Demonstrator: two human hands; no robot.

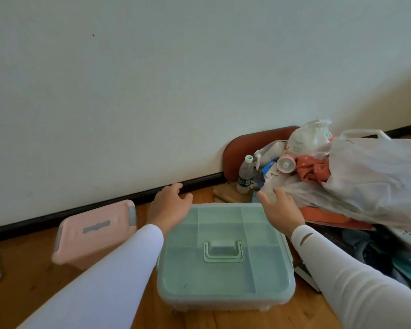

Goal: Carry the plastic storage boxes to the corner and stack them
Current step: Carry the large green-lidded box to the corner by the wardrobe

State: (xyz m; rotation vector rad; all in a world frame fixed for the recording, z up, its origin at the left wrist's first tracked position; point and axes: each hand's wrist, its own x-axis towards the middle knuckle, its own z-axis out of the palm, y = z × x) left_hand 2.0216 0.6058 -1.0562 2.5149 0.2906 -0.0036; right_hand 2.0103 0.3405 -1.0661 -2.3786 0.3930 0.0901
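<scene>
Our left hand [169,205] and right hand [280,210], fingers spread and holding nothing, reach over the green storage box [226,264] on the wooden floor beside the pink box [93,233]; we judge gripping its sides comes next.

There are two plastic storage boxes (a green box [226,276] and a pink box [93,236]), two hands, the left hand [170,206] and the right hand [279,208], one water bottle [246,174] and two plastic bags [377,176].
</scene>
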